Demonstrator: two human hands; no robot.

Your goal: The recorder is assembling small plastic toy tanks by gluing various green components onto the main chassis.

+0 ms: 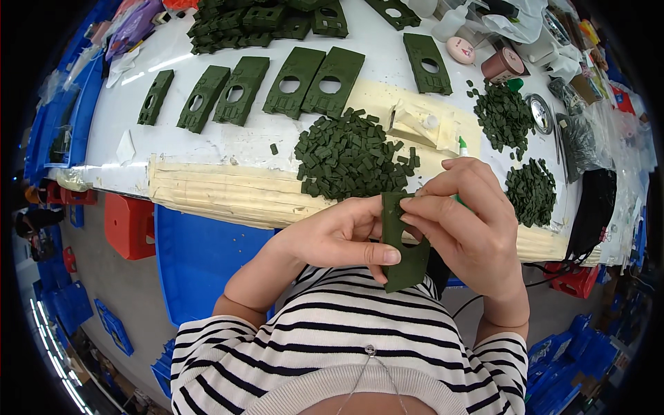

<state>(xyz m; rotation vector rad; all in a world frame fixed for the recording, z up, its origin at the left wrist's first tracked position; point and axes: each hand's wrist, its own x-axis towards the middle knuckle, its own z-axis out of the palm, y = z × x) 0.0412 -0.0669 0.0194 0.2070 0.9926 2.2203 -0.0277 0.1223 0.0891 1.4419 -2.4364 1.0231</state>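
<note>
My left hand [346, 235] is closed around a dark green moulded plastic hull plate [404, 263], thumb across its face and fingers behind. The plate is held upright and close to my body, and a round hole in it is partly covered. My right hand [467, 225] is pinched at the plate's upper end, fingertips touching it. Whatever may be between those fingertips is too small or hidden to make out. A green-tipped nozzle [463, 146] shows just beyond my right hand. Past my left hand lies a heap of small dark green plastic pieces [349, 155].
More green hull plates [235, 90] lie in a row across the white table [207, 145], with a stack [242, 28] behind. Two smaller heaps of pieces [503, 117] lie at the right. A taped box [422, 126] stands mid-table. A blue bin [200, 256] and red stool [129, 225] are below left.
</note>
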